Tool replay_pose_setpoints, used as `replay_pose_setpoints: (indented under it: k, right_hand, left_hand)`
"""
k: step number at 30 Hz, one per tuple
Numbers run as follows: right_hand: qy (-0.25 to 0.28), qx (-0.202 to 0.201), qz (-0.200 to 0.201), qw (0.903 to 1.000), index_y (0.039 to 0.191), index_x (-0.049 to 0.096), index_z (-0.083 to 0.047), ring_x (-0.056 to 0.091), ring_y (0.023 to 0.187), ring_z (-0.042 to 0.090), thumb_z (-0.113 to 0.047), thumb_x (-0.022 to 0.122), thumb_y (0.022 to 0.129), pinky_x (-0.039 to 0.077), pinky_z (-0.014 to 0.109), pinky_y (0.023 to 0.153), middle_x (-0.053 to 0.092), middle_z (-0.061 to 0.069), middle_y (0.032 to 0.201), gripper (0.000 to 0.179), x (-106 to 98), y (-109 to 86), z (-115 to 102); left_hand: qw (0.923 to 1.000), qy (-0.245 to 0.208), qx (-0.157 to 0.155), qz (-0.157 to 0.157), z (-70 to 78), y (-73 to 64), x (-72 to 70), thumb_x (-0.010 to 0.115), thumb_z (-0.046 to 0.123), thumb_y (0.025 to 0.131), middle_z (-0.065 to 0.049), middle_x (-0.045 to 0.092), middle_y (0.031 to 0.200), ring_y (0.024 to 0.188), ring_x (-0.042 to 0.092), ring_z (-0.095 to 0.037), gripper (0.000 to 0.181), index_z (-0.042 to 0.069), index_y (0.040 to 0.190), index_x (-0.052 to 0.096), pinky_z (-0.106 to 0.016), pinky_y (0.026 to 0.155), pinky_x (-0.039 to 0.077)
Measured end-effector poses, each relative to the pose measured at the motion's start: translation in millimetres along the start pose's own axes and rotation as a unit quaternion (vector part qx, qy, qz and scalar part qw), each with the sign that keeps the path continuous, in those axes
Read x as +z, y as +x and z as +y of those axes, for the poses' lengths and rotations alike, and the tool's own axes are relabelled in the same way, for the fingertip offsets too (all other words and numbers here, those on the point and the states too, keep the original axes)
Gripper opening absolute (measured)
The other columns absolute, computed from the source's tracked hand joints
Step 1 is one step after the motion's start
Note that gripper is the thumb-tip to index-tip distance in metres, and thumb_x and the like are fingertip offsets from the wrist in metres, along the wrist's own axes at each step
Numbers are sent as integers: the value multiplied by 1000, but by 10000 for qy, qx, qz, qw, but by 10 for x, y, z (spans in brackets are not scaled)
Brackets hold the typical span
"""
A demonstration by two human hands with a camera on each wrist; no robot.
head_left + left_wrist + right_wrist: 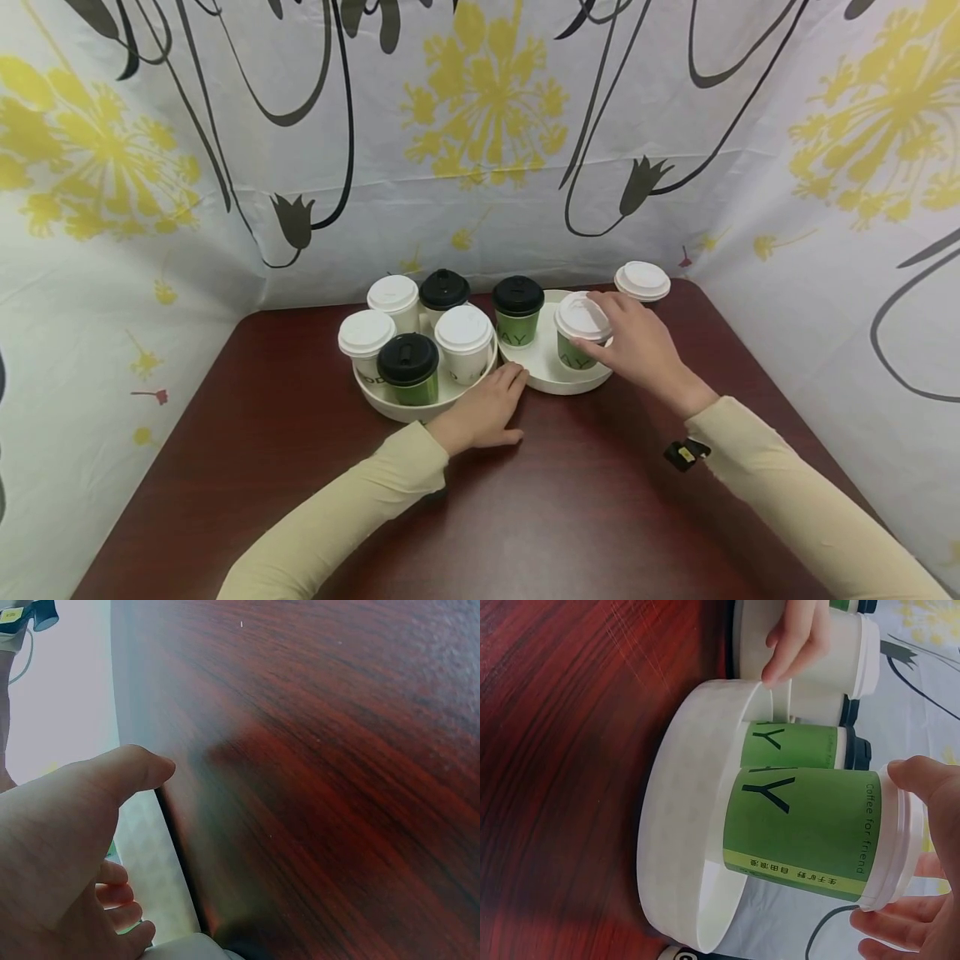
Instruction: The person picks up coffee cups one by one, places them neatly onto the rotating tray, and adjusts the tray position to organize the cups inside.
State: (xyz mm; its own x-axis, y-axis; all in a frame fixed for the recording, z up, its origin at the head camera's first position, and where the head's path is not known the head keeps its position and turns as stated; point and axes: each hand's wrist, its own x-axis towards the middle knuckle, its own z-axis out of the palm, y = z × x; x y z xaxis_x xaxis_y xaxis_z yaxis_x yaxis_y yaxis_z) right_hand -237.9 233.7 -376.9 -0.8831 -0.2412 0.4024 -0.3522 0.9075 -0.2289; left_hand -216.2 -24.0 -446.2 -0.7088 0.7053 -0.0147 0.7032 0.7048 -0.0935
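My right hand [648, 348] grips a green paper coffee cup [576, 353] by its white lid, thumb on one side and fingers on the other. In the right wrist view the cup stands upright relative to the round white tray [676, 825], its base hidden inside the rim. Beside it in that tray is a green cup with a black lid [517, 327]. My left hand [486, 408] rests where the two trays meet, fingertips on the right tray's rim and thumb spread away over the table.
The left round tray [397, 410] holds several lidded cups, some with white lids and some black. Another white-lidded cup [642, 282] stands behind my right hand at the table's back right. Patterned cloth [480, 217] borders the dark red table [570, 517] at the back and sides.
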Motion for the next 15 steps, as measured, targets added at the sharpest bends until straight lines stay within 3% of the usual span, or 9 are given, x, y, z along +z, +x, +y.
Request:
replay_pose_setpoints:
  k: [15]
  right_hand:
    - [33, -145, 34, 9999, 140, 51, -11, 61, 112, 42, -52, 75, 81, 50, 57, 88, 58, 19, 134, 76, 72, -8, -59]
  left_hand:
    - [10000, -4, 4, -17, 10, -19, -21, 68, 52, 86, -16, 33, 156, 149, 31, -30, 95, -1, 153, 27, -35, 125, 25]
